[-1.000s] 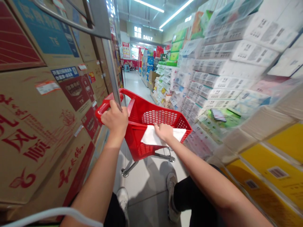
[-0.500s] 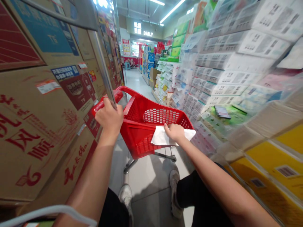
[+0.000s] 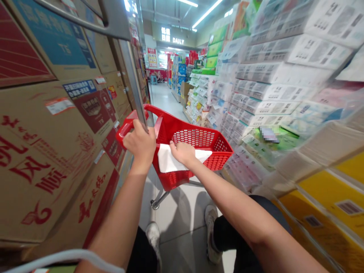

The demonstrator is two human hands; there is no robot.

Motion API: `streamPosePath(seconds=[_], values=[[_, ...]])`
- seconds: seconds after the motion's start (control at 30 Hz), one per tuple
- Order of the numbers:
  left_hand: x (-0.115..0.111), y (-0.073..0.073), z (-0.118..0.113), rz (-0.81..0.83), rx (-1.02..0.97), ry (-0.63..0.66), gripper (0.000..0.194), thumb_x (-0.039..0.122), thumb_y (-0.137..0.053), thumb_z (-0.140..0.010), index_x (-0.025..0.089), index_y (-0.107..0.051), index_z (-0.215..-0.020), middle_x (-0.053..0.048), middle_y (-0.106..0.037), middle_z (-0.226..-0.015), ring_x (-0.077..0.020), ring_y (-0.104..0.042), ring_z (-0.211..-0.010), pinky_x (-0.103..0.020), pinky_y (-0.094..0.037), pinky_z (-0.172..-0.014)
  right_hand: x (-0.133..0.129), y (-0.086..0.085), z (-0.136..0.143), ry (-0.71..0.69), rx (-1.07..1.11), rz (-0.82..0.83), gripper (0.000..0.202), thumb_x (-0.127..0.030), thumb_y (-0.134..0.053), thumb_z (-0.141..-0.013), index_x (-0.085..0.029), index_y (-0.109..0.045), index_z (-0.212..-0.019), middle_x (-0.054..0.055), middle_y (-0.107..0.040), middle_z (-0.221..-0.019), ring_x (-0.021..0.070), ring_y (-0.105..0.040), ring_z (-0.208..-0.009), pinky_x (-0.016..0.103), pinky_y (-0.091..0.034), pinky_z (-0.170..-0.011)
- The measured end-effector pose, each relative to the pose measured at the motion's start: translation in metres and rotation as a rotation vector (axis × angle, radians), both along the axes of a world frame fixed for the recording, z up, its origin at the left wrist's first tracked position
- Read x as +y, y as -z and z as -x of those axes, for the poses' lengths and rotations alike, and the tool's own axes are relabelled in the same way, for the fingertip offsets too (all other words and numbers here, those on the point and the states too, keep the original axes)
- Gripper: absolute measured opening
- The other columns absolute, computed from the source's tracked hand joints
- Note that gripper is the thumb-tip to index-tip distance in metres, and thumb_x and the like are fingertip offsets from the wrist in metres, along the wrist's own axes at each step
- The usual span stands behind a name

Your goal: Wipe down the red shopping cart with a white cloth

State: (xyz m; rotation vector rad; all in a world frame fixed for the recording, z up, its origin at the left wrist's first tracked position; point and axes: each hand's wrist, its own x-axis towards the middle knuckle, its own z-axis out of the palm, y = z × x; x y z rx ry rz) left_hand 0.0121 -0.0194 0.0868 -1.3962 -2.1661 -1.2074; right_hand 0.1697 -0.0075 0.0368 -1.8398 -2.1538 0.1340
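A red plastic shopping cart basket [image 3: 196,125] with perforated sides stands ahead of me on a wheeled metal frame. My left hand [image 3: 140,140] is closed at the basket's left end, where the metal pole [image 3: 135,79] comes down to the red rim. Pressed against the near upper side of the basket is a white cloth [image 3: 167,159]. My right hand [image 3: 183,152] grips that cloth over the rim, its fingertips partly hidden. Above the left hand, the pole runs up to a grey handle [image 3: 116,21].
Stacked cardboard boxes [image 3: 42,151] wall the left side. On the right rise piles of white plastic-wrapped packs [image 3: 273,91], with yellow boxes [image 3: 327,197] lower down. A tiled aisle floor [image 3: 165,94] runs between them, past a brown carton [image 3: 184,93] and further shelves.
My right hand has slid left along the basket's near rim with the white cloth. My left hand and the cart's pole have shifted slightly right.
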Motion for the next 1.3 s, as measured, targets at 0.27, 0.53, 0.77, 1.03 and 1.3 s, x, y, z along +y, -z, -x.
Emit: streamPosePath(seconds=[0.27, 0.53, 0.77, 1.03, 1.3], values=[[0.009, 0.002, 0.027, 0.020, 0.065, 0.000, 0.043, 0.041, -0.040, -0.089, 0.012, -0.054, -0.118, -0.018, -0.068, -0.092, -0.0363, -0.066, -0.091, -0.045, -0.046, -0.084, 0.004, 0.016, -0.099, 0.169, -0.195, 0.056, 0.077, -0.061, -0.020, -0.102, -0.011, -0.078, -0.096, 0.020, -0.076, -0.098, 0.0311, -0.071, -0.100, 0.035, -0.048, -0.084], [0.007, 0.004, 0.021, -0.031, 0.001, 0.003, 0.041, 0.039, -0.041, -0.089, 0.012, -0.055, -0.117, -0.016, -0.067, -0.089, -0.0344, -0.066, -0.091, -0.046, -0.044, -0.086, -0.006, 0.022, -0.158, 0.334, -0.253, 0.102, 0.067, -0.052, -0.025, -0.102, -0.011, -0.078, -0.103, 0.021, -0.075, -0.106, 0.0310, -0.070, -0.105, 0.034, -0.047, -0.085], [0.002, 0.003, 0.009, -0.051, -0.007, 0.000, 0.041, 0.039, -0.039, -0.089, 0.012, -0.059, -0.114, -0.015, -0.067, -0.085, -0.0336, -0.066, -0.089, -0.045, -0.043, -0.086, -0.009, 0.010, -0.037, 0.111, -0.102, -0.001, 0.071, -0.054, -0.021, -0.104, -0.012, -0.078, -0.098, 0.019, -0.076, -0.099, 0.0276, -0.071, -0.100, 0.033, -0.047, -0.086], [0.004, 0.002, 0.021, -0.073, 0.006, 0.000, 0.037, 0.040, -0.043, -0.088, 0.014, -0.061, -0.108, -0.011, -0.066, -0.080, -0.0307, -0.065, -0.083, -0.041, -0.043, -0.082, -0.010, 0.008, -0.009, -0.010, -0.114, -0.079, 0.074, -0.056, -0.017, -0.104, -0.015, -0.077, -0.095, 0.016, -0.076, -0.093, 0.0266, -0.071, -0.094, 0.033, -0.047, -0.083], [0.011, 0.004, 0.025, -0.068, 0.004, -0.002, 0.036, 0.040, -0.046, -0.088, 0.014, -0.061, -0.108, -0.012, -0.065, -0.082, -0.0313, -0.065, -0.083, -0.041, -0.043, -0.081, -0.006, 0.027, -0.147, 0.250, -0.282, 0.025, 0.065, -0.051, -0.027, -0.103, -0.012, -0.079, -0.093, 0.019, -0.076, -0.096, 0.0282, -0.072, -0.097, 0.032, -0.046, -0.082]])
